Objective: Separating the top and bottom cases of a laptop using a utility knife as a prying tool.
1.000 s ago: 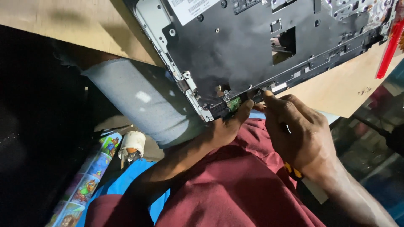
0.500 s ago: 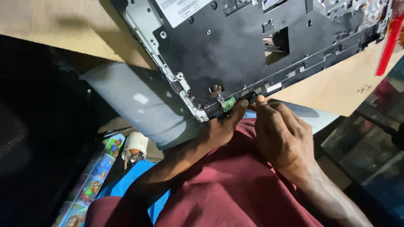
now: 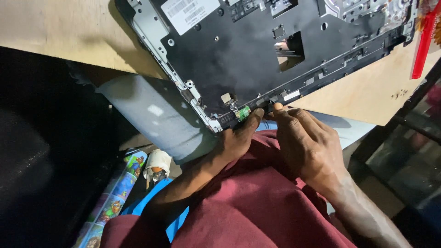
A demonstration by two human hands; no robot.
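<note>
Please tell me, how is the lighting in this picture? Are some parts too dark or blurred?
Head view: bright light falls on the laptop chassis and wooden table; both hands, left hand and right hand, are sharp and lit; the lower left is almost black; the right edge is dim and blurred.

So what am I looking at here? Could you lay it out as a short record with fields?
Setting: wooden table, seen from a head camera
Main thing: black laptop base panel, inner side up, overhanging the table edge
Left hand: under the panel's near edge, thumb by a small green circuit board
Right hand: fingertip pressed on the panel's near edge
Clothing: maroon garment
Nearby: red tool, roll of tape
</note>
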